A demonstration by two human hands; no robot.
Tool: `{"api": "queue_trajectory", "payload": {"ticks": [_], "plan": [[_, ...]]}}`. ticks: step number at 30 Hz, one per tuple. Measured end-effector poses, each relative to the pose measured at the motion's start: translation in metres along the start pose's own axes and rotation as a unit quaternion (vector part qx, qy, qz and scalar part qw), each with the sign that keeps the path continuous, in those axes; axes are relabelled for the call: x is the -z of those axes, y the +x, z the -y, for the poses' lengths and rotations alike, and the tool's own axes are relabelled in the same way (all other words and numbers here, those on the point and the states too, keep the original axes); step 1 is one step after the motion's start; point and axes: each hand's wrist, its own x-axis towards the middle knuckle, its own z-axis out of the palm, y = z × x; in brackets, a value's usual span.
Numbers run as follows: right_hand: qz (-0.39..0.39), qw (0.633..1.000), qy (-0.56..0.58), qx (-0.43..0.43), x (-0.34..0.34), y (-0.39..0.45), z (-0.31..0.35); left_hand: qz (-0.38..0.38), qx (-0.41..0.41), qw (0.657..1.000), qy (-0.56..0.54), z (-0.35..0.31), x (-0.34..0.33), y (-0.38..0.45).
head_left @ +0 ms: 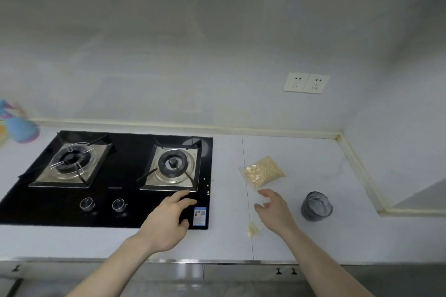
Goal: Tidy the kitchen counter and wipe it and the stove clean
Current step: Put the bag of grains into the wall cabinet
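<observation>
A black glass stove point(115, 210) with two burners is set into the pale counter point(301, 236). My left hand point(169, 219) reaches over the stove's front right corner with its fingers stretched out and holds nothing. My right hand point(275, 210) hovers over the counter just right of the stove, fingers loosely spread and empty. A clear bag of yellowish grains point(261, 171) lies just beyond my right hand. A small pale scrap point(252, 229) lies on the counter between my hands. A few crumbs point(208, 185) dot the stove's right edge.
A dark grey glass point(316, 205) stands on the counter to the right of my right hand. A blue and pink object point(19, 125) sits at the far left against the wall. Two wall sockets point(306, 82) are above the counter. The counter turns a corner at the right.
</observation>
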Motion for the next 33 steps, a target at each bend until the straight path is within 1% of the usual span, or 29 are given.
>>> {"api": "queue_trajectory", "payload": {"ticks": [1,2,4,6,10,12,15,16,18,21,22,23,24,26,29,31,33], "plan": [[0.009,0.999,0.026,-0.029,0.000,0.016,-0.003,-0.001,0.008,1.000,-0.001,-0.004,-0.001,0.005],[0.016,0.994,0.075,-0.072,-0.002,0.031,-0.006,-0.003,0.016,1.000,-0.002,-0.007,-0.004,0.009],[0.023,0.969,0.179,-0.167,-0.008,0.059,-0.011,-0.006,0.037,0.999,-0.005,-0.012,-0.007,0.015],[0.034,0.948,0.226,-0.220,-0.017,0.078,-0.012,-0.011,0.053,0.999,-0.005,-0.014,-0.008,0.016],[0.068,0.918,0.278,-0.275,-0.036,0.107,-0.010,-0.034,0.086,0.996,-0.009,-0.010,-0.001,0.007],[0.073,0.897,0.331,-0.283,-0.045,0.123,-0.013,-0.044,0.101,0.994,-0.012,-0.005,0.002,0.000],[0.038,0.876,0.378,-0.298,-0.057,0.147,-0.023,-0.061,0.126,0.990,-0.017,0.005,0.008,-0.014],[0.028,0.877,0.374,-0.299,-0.061,0.155,-0.030,-0.064,0.132,0.989,-0.016,0.008,0.010,-0.019],[0.014,0.922,0.267,-0.279,-0.065,0.165,-0.035,-0.068,0.146,0.987,-0.016,0.015,0.013,-0.028],[0.021,0.963,0.117,-0.241,-0.060,0.162,-0.025,-0.066,0.155,0.986,-0.014,0.028,0.017,-0.041],[-0.002,0.972,0.039,-0.230,-0.057,0.160,-0.020,-0.065,0.157,0.985,-0.012,0.032,0.018,-0.044],[-0.035,0.979,-0.038,-0.196,-0.056,0.156,-0.009,-0.063,0.159,0.985,-0.011,0.036,0.019,-0.048],[-0.058,0.985,-0.062,-0.150,-0.054,0.149,0.004,-0.062,0.158,0.985,-0.009,0.039,0.021,-0.050],[-0.099,0.991,-0.052,-0.078,-0.050,0.139,0.035,-0.058,0.154,0.986,-0.008,0.045,0.025,-0.055],[-0.130,0.991,-0.015,-0.025,-0.044,0.121,0.080,-0.059,0.146,0.988,-0.006,0.058,0.035,-0.068],[-0.122,0.992,0.016,0.005,-0.043,0.106,0.108,-0.060,0.143,0.988,-0.007,0.066,0.042,-0.076],[-0.083,0.994,0.045,0.050,-0.050,0.084,0.137,-0.074,0.139,0.987,-0.007,0.078,0.053,-0.089]]}}
